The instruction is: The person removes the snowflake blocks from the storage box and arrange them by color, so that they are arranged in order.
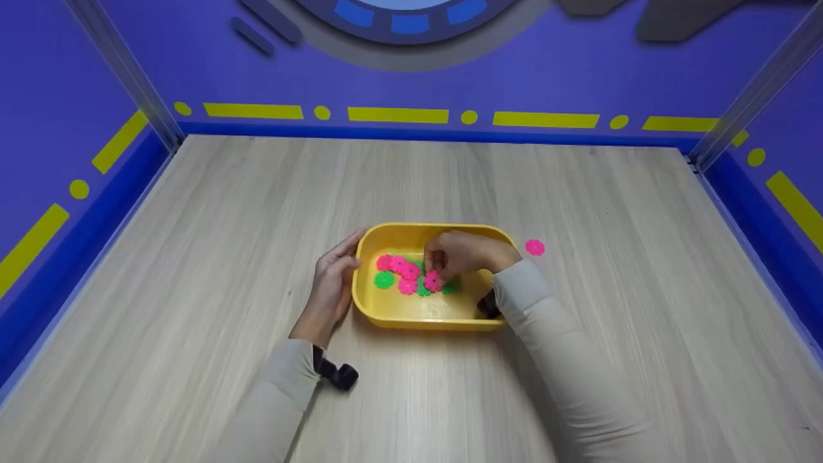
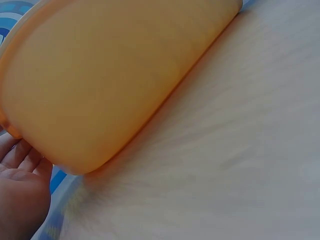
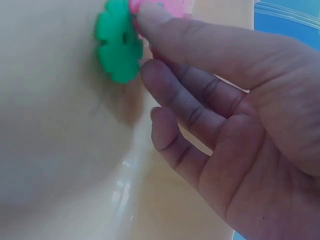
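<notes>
A yellow plastic tub (image 1: 411, 323) holds several pink and green flower-shaped discs, some overlapping. My left hand (image 1: 332, 283) grips the tub's left end, thumb at the rim and fingers along the outer wall. In the left wrist view, the fingers (image 2: 20, 156) meet the tub's wall (image 2: 115, 75) just under its rim. Reaching inside, my right hand (image 1: 460, 252) pinches a pink flower-shaped disc (image 1: 432, 281) between thumb and fingertips. The right wrist view shows a green flower-shaped disc (image 3: 119, 42) close by the thumb, partly behind the pink one (image 3: 172, 7).
One more pink flower disc (image 1: 535, 247) lies on the wooden table (image 1: 611, 270), just right of the tub. Blue-purple panels (image 1: 411, 87) with yellow markings stand along the back and both sides. Black wrist cameras (image 1: 344, 377) jut from the sleeves.
</notes>
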A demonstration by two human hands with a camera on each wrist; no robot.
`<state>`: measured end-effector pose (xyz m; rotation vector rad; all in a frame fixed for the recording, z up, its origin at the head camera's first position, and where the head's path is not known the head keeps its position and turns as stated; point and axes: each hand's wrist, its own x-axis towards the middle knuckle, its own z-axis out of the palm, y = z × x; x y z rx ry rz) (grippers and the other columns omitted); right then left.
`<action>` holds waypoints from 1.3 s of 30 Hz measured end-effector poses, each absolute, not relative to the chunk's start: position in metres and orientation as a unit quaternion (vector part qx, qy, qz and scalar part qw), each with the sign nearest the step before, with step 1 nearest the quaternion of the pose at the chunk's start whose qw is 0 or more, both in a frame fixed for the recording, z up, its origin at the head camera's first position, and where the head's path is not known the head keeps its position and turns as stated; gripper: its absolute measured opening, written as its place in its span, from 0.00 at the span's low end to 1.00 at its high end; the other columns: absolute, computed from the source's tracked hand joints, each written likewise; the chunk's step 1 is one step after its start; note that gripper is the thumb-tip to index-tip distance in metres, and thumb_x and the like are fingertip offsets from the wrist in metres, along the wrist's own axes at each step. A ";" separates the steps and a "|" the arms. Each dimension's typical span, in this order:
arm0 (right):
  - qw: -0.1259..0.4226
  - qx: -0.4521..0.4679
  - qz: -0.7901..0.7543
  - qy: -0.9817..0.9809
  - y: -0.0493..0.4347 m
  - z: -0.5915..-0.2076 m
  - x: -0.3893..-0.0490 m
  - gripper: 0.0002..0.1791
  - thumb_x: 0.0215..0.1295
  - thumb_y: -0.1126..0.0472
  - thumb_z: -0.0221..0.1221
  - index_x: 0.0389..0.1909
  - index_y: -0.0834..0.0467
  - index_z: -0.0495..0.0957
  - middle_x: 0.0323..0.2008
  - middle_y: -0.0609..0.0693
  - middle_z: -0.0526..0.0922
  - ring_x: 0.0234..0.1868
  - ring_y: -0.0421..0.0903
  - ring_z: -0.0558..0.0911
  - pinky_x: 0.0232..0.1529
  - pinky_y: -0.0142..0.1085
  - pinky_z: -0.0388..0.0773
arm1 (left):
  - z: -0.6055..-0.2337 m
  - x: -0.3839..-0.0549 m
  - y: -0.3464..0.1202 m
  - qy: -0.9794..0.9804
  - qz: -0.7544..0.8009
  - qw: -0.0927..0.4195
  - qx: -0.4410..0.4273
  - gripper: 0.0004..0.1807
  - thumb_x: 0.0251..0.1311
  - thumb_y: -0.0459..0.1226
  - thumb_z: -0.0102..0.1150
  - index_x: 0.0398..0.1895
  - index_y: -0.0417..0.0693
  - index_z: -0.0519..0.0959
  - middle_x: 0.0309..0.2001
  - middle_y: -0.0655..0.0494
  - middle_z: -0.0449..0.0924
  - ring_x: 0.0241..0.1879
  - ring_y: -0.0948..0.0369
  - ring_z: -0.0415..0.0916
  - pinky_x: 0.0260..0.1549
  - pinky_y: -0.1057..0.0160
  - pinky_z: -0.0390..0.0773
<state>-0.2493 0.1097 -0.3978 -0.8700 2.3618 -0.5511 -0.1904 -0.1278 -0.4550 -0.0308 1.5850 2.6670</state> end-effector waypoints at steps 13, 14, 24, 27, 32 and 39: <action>0.270 -0.330 -0.226 0.876 0.111 -0.392 -0.247 0.07 0.55 0.67 0.66 0.35 0.55 0.81 0.32 0.47 0.82 0.32 0.41 0.75 0.35 0.29 0.76 | -0.453 -0.190 -0.127 0.504 0.863 0.022 -0.024 0.33 0.52 0.20 0.39 0.67 0.30 0.63 0.70 0.40 0.61 0.71 0.54 0.58 0.69 0.61 0.60; 0.271 -0.329 -0.228 0.876 0.112 -0.391 -0.247 0.07 0.55 0.67 0.65 0.35 0.55 0.81 0.32 0.47 0.82 0.33 0.41 0.75 0.36 0.29 0.76 | -0.453 -0.190 -0.126 0.503 0.864 0.022 -0.024 0.33 0.52 0.20 0.39 0.67 0.30 0.63 0.70 0.40 0.61 0.71 0.54 0.58 0.69 0.61 0.60; 0.261 -0.348 -0.239 0.868 0.115 -0.387 -0.247 0.10 0.55 0.72 0.59 0.35 0.57 0.81 0.33 0.50 0.83 0.31 0.41 0.77 0.34 0.30 0.78 | -0.456 -0.190 -0.128 0.506 0.862 0.025 -0.015 0.33 0.52 0.21 0.40 0.68 0.31 0.62 0.71 0.41 0.61 0.71 0.55 0.58 0.69 0.61 0.60; 0.256 -0.351 -0.242 0.868 0.116 -0.384 -0.246 0.10 0.55 0.73 0.57 0.35 0.57 0.81 0.33 0.50 0.83 0.31 0.42 0.77 0.34 0.30 0.77 | -0.457 -0.190 -0.129 0.508 0.861 0.027 -0.012 0.33 0.53 0.22 0.40 0.68 0.31 0.62 0.71 0.42 0.61 0.71 0.55 0.59 0.69 0.61 0.61; 0.251 -0.347 -0.251 0.868 0.116 -0.379 -0.245 0.09 0.54 0.72 0.60 0.35 0.57 0.82 0.32 0.50 0.84 0.32 0.42 0.77 0.33 0.30 0.77 | -0.456 -0.190 -0.129 0.509 0.860 0.027 -0.014 0.33 0.53 0.22 0.40 0.68 0.32 0.62 0.71 0.42 0.61 0.71 0.56 0.58 0.69 0.62 0.61; 0.251 -0.334 -0.257 0.871 0.119 -0.371 -0.244 0.08 0.57 0.69 0.61 0.36 0.56 0.82 0.31 0.48 0.84 0.32 0.43 0.79 0.34 0.32 0.80 | -0.457 -0.190 -0.128 0.509 0.860 0.025 -0.014 0.33 0.53 0.21 0.40 0.68 0.32 0.63 0.71 0.42 0.61 0.72 0.56 0.58 0.69 0.62 0.60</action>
